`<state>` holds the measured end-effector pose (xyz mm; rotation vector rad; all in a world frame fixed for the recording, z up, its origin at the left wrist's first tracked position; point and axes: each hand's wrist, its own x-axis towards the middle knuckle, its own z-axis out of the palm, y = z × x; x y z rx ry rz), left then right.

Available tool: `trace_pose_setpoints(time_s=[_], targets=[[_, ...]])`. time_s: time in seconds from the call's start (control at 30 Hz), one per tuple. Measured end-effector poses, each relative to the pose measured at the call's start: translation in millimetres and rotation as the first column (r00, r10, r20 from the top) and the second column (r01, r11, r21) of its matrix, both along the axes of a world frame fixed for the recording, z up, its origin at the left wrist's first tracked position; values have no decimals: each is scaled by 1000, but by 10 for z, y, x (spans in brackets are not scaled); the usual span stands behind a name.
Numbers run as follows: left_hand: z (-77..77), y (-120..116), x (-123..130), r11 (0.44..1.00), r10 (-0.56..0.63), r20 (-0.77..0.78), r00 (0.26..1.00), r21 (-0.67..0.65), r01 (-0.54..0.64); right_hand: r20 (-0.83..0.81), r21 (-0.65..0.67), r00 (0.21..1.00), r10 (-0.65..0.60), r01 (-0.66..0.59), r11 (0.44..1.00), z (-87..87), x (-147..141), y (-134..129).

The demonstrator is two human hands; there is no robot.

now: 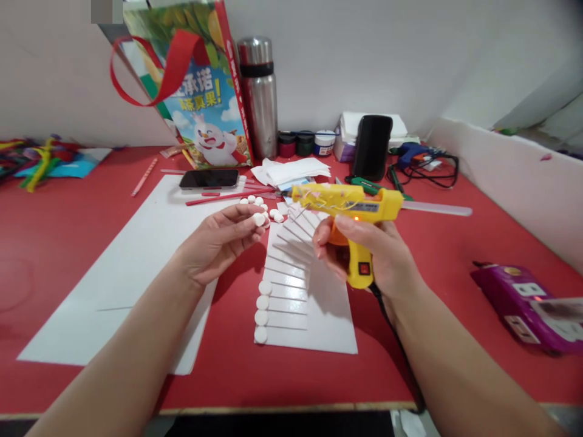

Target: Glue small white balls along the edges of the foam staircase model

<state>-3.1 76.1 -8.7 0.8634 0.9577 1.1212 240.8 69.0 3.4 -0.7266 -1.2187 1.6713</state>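
My right hand (pixel 371 249) grips a yellow hot glue gun (pixel 359 203) with its indicator light glowing orange; the nozzle points left. Between the thumb and fingers of my left hand (pixel 223 240) is a small white disc (pixel 259 220). Below the hands lies a white card (pixel 330 325) bearing a fanned row of thin grey sticks (pixel 286 283). Several sticks at the near end carry white discs (pixel 262 302) on their left tips. More loose white discs (pixel 251 199) rest just beyond my left fingers.
A large white sheet (pixel 132 267) lies at left with a phone (pixel 209 178) at its far end. Along the back stand a gift bag (pixel 209 103), steel flask (pixel 259 97), paint jars (pixel 305 144) and an upright phone (pixel 372 147). A purple packet (pixel 523 303) lies at right.
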Motion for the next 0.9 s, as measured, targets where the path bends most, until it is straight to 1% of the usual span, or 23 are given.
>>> trace_pose_setpoints(time_s=[0.03,0.1,0.2,0.33,0.43,0.67,0.77,0.9], targets=[[-43,-2,8,999,-3,64,998,-39,5,29,-3,999,15,-15,1000,-3,-9,-7],[-106,-5,20,996,7,146,989,-93,7,86,-10,996,22,-21,1000,-6,-25,-19],[-135,-6,34,990,23,200,979,-141,6,129,-13,991,30,-28,1000,-13,-37,-23],[-128,-1,38,982,25,222,975,-187,18,147,10,989,34,-36,999,-36,-43,-16],[-131,2,32,981,37,225,974,-195,8,163,24,986,22,-26,999,-60,-51,-18],[-125,4,36,978,44,260,965,-210,12,133,-8,991,12,-11,1000,-110,-62,-24],[-127,5,42,980,34,258,965,-197,19,149,-3,989,12,-11,1000,-88,-69,-28],[-138,7,45,978,46,279,959,-207,13,188,-30,982,-7,13,999,-26,-87,-38]])
